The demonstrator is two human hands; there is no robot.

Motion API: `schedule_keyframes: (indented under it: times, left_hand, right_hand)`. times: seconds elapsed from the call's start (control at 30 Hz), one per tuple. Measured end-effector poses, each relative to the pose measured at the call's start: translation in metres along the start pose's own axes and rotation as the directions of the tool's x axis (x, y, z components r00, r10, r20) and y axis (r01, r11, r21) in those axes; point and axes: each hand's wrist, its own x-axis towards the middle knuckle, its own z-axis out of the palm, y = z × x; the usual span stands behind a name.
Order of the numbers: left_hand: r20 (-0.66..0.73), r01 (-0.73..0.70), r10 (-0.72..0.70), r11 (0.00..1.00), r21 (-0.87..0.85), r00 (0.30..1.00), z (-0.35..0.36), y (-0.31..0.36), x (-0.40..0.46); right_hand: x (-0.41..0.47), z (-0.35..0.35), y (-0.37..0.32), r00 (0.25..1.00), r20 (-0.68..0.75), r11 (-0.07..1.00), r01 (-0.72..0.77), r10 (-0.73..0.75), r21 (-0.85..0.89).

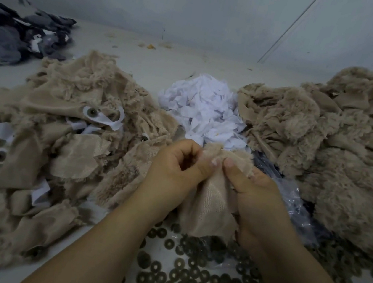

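Note:
A beige plush fabric piece [209, 207] hangs between both hands at the centre, smooth backing towards me, furry edge on top. My left hand [171, 175] pinches its upper edge with curled fingers and thumb. My right hand [257, 194] grips the same piece from the right, thumb pressed on the fabric close to the left thumb.
A heap of beige plush pieces with plastic eyes and white patches [61, 135] lies left. A second beige heap [323, 146] lies right. White fabric scraps [209, 111] sit behind the hands. Dark washers [185, 278] cover the table in front, beside a clear plastic bag [296, 204]. Dark grey fabric [15, 38] lies far left.

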Motion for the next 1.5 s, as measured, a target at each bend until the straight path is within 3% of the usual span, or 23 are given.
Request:
schedule_keyframes:
  times: [0.2, 0.4, 0.63, 0.93, 1.07, 1.23, 1.37, 1.5]
  left_hand:
    - [-0.023, 0.081, -0.084, 0.990, -0.119, 0.996, 0.001, -0.001, 0.000]
    - [-0.030, 0.065, -0.070, 0.987, -0.147, 0.997, 0.000, 0.000, -0.001]
    - [0.022, 0.129, -0.127, 0.963, -0.237, 0.992, 0.003, 0.002, -0.003]
    - [-0.064, 0.022, -0.024, 0.999, -0.035, 0.998, 0.007, -0.002, -0.002]
    - [-0.096, 0.000, -0.004, 0.999, -0.041, 0.995, 0.005, -0.003, -0.001]
    - [-0.092, -0.102, 0.101, 0.995, -0.016, 0.991, 0.007, -0.003, -0.003]
    - [-0.103, -0.065, 0.063, 0.998, -0.016, 0.993, 0.004, -0.007, 0.000]
    - [-0.125, -0.033, 0.029, 0.999, -0.034, 0.992, 0.000, -0.009, 0.002]
  right_hand:
    - [-0.001, 0.003, 0.002, 1.000, -0.019, 0.999, -0.002, 0.003, 0.046]
    - [-0.005, 0.007, -0.004, 0.977, 0.124, 0.974, -0.190, 0.175, 0.120]
    - [-0.006, 0.011, -0.004, 0.954, 0.109, 0.936, -0.296, 0.280, 0.192]
    - [-0.005, 0.008, -0.001, 0.896, 0.208, 0.876, -0.433, 0.392, 0.214]
    - [-0.005, 0.006, 0.002, 0.884, 0.269, 0.861, -0.446, 0.382, 0.245]
    - [-0.006, 0.003, 0.003, 0.907, 0.296, 0.901, -0.370, 0.298, 0.226]
    - [-0.004, 0.003, 0.006, 0.940, 0.246, 0.943, -0.284, 0.238, 0.174]
    - [-0.002, 0.002, 0.002, 0.994, 0.109, 0.987, -0.010, 0.028, -0.161]
